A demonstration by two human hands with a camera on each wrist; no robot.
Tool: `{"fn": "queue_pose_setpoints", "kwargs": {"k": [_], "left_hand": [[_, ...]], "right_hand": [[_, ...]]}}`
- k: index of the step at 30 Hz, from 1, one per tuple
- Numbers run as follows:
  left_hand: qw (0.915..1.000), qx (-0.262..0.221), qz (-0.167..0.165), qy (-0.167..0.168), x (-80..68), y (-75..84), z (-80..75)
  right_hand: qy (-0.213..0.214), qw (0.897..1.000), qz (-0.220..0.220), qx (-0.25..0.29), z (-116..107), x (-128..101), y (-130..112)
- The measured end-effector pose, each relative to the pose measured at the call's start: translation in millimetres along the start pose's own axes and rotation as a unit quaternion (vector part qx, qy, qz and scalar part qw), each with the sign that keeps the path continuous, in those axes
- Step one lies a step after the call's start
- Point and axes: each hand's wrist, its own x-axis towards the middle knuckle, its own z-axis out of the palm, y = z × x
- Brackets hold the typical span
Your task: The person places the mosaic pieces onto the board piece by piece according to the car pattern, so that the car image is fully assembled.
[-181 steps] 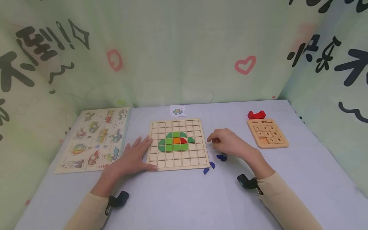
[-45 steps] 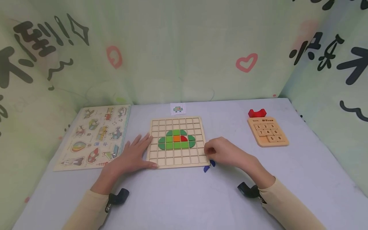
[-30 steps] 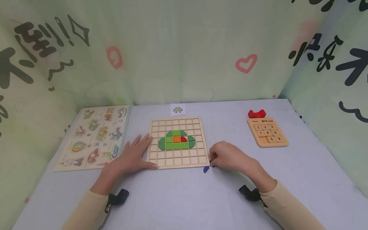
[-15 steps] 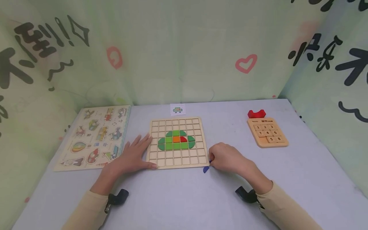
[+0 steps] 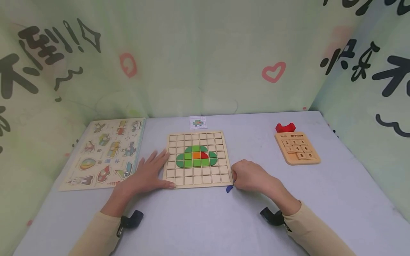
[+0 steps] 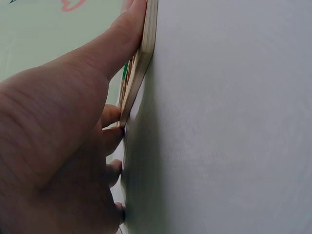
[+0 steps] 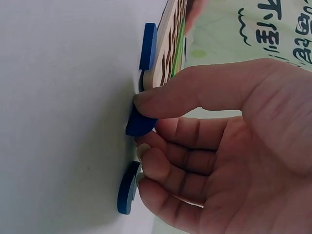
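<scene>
A wooden grid board (image 5: 198,179) lies mid-table with green, orange and red tiles (image 5: 196,156) set in a rounded shape. My left hand (image 5: 157,170) lies flat against its left side, thumb (image 6: 127,29) pressed along the front edge (image 6: 146,53). At the front right corner, my right hand (image 5: 235,176) pinches a dark blue curved piece (image 7: 140,124) between thumb and forefinger, low over the table. A second blue piece (image 7: 127,187) stands on edge at my lower fingers. A third blue piece (image 5: 229,188) lies by the board's corner (image 7: 170,44).
A vehicle peg puzzle (image 5: 105,153) lies at the left. A wooden number slide puzzle (image 5: 298,147) with a red block (image 5: 285,127) behind it sits at the right. A small picture card (image 5: 198,122) lies behind the board. Printed green cloth walls close in the back and sides.
My right hand has slid from the table right of the board to its front right corner and closed on a blue piece. The left hand and the board have stayed put.
</scene>
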Motion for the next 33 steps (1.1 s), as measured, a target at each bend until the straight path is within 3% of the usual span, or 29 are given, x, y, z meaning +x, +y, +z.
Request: {"fn": "queue_pose_setpoints", "kwargs": {"k": [6,11,19,29,33], "left_hand": [[1.0,-0.001,-0.003,-0.002,0.7,0.1,0.8],[1.0,0.0,-0.004,-0.002,-0.1,0.5,0.2],[1.0,0.007,-0.005,-0.003,1.5,-0.4,0.1],[1.0,0.008,0.0,-0.002,1.5,-2.6,-0.5],[1.0,0.008,0.003,-0.001,1.2,-2.3,-1.1]], "right_hand": [[-0.011,1.0,-0.011,0.001,-7,-1,5],[-0.02,0.999,-0.022,0.032,-14,1,7],[-0.022,0.997,-0.049,0.057,-11,15,-1],[0.033,0.991,-0.113,0.058,1,37,-28],[0.051,0.99,-0.119,0.055,6,44,-37]]}}
